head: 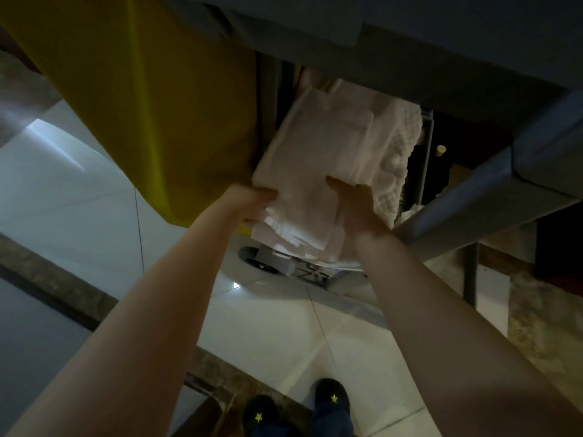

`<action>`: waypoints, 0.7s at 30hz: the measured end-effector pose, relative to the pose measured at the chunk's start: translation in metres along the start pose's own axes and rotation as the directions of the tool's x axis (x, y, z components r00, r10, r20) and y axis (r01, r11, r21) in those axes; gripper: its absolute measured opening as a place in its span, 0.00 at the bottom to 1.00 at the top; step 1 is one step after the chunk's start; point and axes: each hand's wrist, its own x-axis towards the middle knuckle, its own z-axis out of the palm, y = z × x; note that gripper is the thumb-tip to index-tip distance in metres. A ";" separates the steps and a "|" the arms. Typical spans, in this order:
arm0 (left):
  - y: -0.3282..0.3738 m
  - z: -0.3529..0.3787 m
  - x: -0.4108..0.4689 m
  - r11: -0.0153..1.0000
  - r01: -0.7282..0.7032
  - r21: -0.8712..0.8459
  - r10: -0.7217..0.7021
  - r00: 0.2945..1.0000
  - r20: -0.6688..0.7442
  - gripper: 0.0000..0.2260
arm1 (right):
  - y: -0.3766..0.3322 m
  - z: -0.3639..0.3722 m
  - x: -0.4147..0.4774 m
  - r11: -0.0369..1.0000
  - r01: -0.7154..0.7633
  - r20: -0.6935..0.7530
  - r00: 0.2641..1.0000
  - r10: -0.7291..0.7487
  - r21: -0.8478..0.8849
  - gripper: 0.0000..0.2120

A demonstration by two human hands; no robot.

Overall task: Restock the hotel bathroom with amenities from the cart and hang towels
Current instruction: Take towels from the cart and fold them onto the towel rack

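A stack of folded white towels (318, 159) lies on a lower shelf of the grey housekeeping cart (473, 197). My left hand (252, 203) grips the stack's near left edge, thumb on top. My right hand (353, 200) grips its near right side, thumb on top and fingers hidden underneath. A bumpy-textured white towel or mat (400, 152) sits just right of the stack on the same shelf. The stack's near end sticks out past the shelf edge.
A yellow bag (157, 105) hangs from the cart at the left. A cart wheel (255, 260) stands below the towels on the pale tiled floor (284, 335). A dark stone threshold strip (63, 291) crosses the floor. My feet in dark slippers (299, 411) are at the bottom.
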 end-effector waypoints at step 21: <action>0.001 -0.008 -0.027 0.958 0.007 -0.287 0.034 0.990 0.137 0.16 | -0.006 -0.017 -0.061 0.960 -0.203 0.429 0.897 0.103 0.194 0.17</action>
